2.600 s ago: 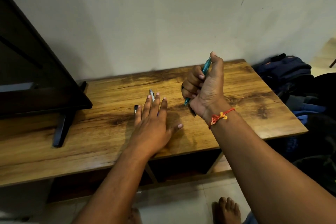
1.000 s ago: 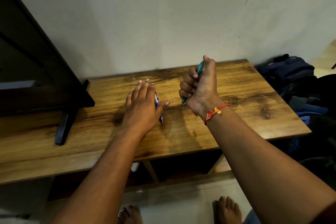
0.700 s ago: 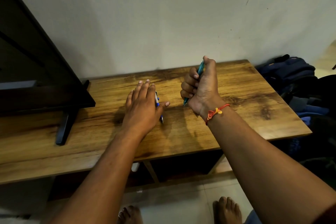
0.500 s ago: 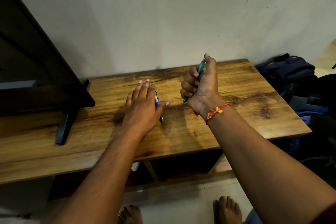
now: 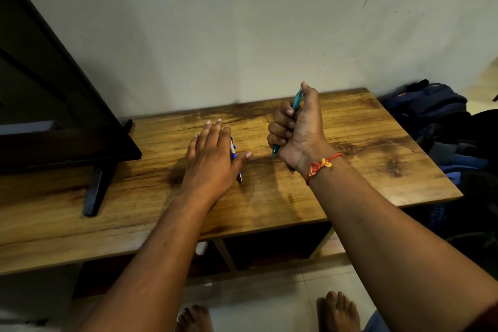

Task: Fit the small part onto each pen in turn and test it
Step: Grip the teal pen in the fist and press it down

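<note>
left hand moved left, fingers flat over blue pen; right hand fisted round teal pen, thumb atop.

Colours: teal pen; second pen white with blue bands, silvery tip. The table is honey-brown wood grain with dark streaks and knots. The wrist thread is red-orange with a yellow knot. The TV is black; the wall pale grey-white with dark specks; the bags navy.

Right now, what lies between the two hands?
In the head view: a blue-and-white pen, partly under the left hand; then bare wooden table up to the right hand gripping the teal pen.
</note>
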